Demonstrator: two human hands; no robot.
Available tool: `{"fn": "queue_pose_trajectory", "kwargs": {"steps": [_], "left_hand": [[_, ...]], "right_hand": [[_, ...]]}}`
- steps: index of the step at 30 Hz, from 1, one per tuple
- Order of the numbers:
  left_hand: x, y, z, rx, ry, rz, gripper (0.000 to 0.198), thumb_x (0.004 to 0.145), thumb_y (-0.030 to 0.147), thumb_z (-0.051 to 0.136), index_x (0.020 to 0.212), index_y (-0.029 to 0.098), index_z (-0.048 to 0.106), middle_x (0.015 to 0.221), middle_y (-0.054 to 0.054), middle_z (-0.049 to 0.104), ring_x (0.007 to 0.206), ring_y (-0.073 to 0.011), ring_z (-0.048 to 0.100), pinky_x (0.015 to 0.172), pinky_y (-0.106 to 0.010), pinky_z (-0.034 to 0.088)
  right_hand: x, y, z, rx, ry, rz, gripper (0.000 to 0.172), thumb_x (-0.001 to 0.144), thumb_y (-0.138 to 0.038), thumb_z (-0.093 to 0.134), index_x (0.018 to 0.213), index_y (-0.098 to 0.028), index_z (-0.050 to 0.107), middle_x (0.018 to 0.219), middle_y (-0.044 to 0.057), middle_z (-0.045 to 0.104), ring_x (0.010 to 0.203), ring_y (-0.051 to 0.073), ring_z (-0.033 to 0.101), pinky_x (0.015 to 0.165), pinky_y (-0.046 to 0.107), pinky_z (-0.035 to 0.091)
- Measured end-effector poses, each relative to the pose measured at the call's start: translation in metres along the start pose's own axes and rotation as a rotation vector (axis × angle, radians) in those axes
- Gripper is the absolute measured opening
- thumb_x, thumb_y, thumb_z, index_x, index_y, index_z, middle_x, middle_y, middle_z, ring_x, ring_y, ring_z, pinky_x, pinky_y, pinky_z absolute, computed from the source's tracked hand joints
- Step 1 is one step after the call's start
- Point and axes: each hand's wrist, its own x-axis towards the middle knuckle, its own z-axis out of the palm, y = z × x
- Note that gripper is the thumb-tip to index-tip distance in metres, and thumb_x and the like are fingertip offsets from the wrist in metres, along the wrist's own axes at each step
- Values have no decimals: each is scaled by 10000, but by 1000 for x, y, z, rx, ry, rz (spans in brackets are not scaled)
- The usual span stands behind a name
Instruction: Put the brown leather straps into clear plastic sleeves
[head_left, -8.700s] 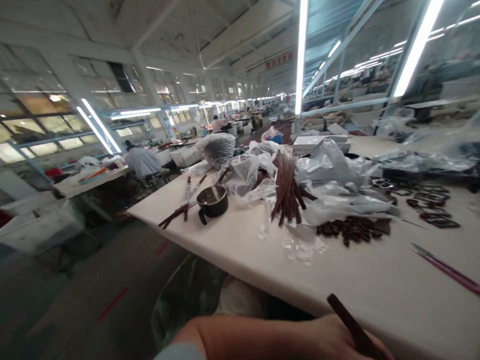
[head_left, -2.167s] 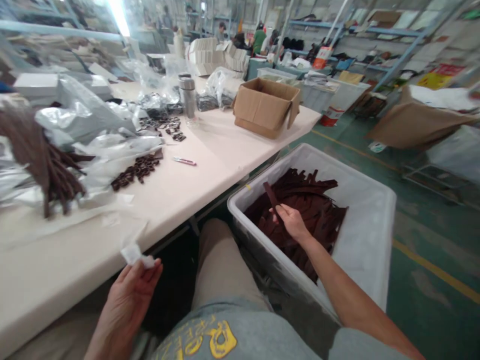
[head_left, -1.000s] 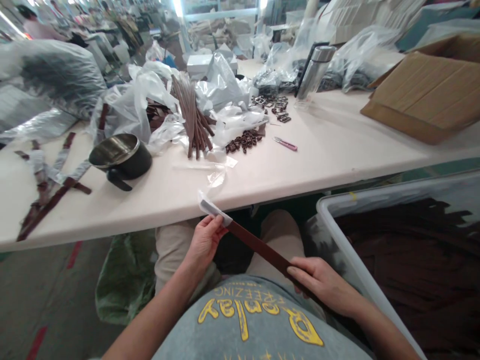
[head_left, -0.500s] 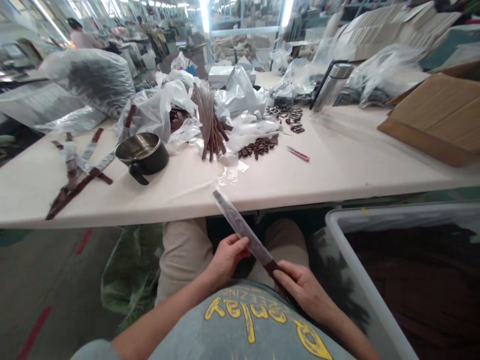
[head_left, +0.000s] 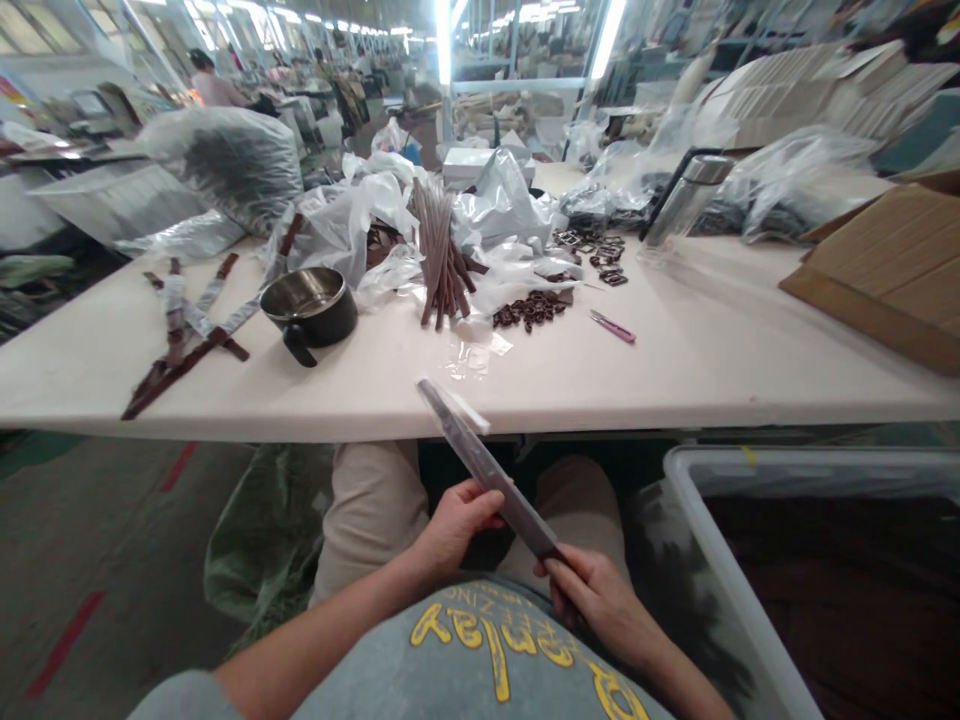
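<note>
A flat brown strap in a clear plastic sleeve [head_left: 487,462] slants over my lap, its far end above the table's front edge. My left hand [head_left: 459,520] is closed around its middle, thumb on top. Lower down, my right hand [head_left: 589,590] is closed on the near end, and the fingers hide the tip. A thin whitish strip [head_left: 471,412], blurred, shows beside the far part of the sleeve. On the table [head_left: 690,370] lie a bundle of brown strips [head_left: 441,260], a pile of small brown loops [head_left: 531,310] and pink thread snips [head_left: 613,327].
A black-sided metal pot [head_left: 324,312] stands left of the bundle, near crossed wrapped straps [head_left: 176,365]. Plastic bags, dark buckles [head_left: 600,250], a clear bottle [head_left: 686,205] and a cardboard box [head_left: 885,265] are farther back. A grey bin [head_left: 694,490] stands at my right.
The sleeve now reaches down to my right hand, where bare brown strap showed before. A thin whitish strip has appeared beside the sleeve. The whole view has shifted slightly.
</note>
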Motion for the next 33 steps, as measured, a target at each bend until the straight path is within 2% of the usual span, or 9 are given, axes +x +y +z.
{"fn": "queue_pose_trajectory", "kwargs": {"steps": [2, 4, 8, 13, 18, 21, 23, 28, 33], "left_hand": [[6, 7, -3, -134, 149, 26, 478, 556, 451, 904, 897, 143, 773, 844, -66, 735, 764, -162, 636, 713, -263, 504], [8, 7, -3, -171, 206, 12, 491, 495, 450, 929, 820, 123, 760, 786, -68, 718, 743, -162, 634, 707, -264, 510], [2, -3, 5, -97, 123, -56, 498, 515, 467, 915, 809, 98, 756, 764, -89, 711, 656, -150, 610, 615, -250, 467], [-5, -4, 9, 78, 24, 51, 427, 620, 494, 852, 750, 95, 774, 621, -49, 645, 552, -102, 502, 539, -226, 359], [-17, -4, 7, 182, -152, 55, 428, 612, 503, 855, 802, 124, 795, 654, -43, 673, 598, -125, 542, 607, -250, 414], [-22, -6, 8, 226, -175, 73, 408, 672, 497, 823, 874, 144, 794, 781, -61, 724, 718, -162, 614, 711, -270, 468], [-19, -12, 9, 176, -138, -12, 374, 707, 480, 802, 870, 143, 785, 812, -67, 728, 751, -171, 631, 732, -276, 482], [1, -47, 10, -137, -95, -487, 239, 713, 329, 822, 767, 116, 729, 679, -34, 665, 608, -119, 589, 640, -249, 471], [8, -65, 10, -137, -94, -474, 282, 627, 316, 883, 734, 113, 719, 660, -29, 663, 597, -121, 593, 641, -251, 479]], "right_hand": [[-4, 6, 0, -17, -15, 46, 419, 918, -541, 454, 874, -159, 621, 560, -19, 548, 483, 135, 484, 484, 238, 338], [-5, 7, 3, -63, 7, 37, 414, 911, -529, 458, 830, -160, 628, 553, -15, 540, 505, 143, 492, 496, 242, 336], [8, -3, 14, -136, 82, -102, 378, 927, -470, 449, 798, -165, 630, 584, -6, 550, 556, 150, 510, 552, 252, 374], [24, -9, 21, -81, 91, -170, 357, 945, -455, 428, 847, -172, 622, 592, -23, 518, 530, 140, 484, 542, 245, 381], [9, 1, 5, -224, 24, -149, 346, 930, -436, 434, 850, -165, 634, 673, 2, 541, 631, 163, 497, 597, 257, 390], [-7, 9, -11, -259, -29, -100, 407, 941, -486, 425, 778, -167, 618, 708, 16, 556, 686, 181, 513, 626, 265, 403], [-16, 11, -18, -228, -66, -73, 444, 946, -540, 420, 830, -168, 634, 763, 29, 590, 725, 197, 538, 651, 272, 429], [-32, -2, -18, -108, -92, -40, 552, 947, -606, 399, 1156, -163, 651, 909, 75, 660, 834, 252, 602, 782, 340, 490], [-45, -14, -20, 0, -136, 23, 519, 906, -602, 482, 1107, -173, 692, 998, 94, 682, 967, 301, 611, 827, 365, 491]]}}
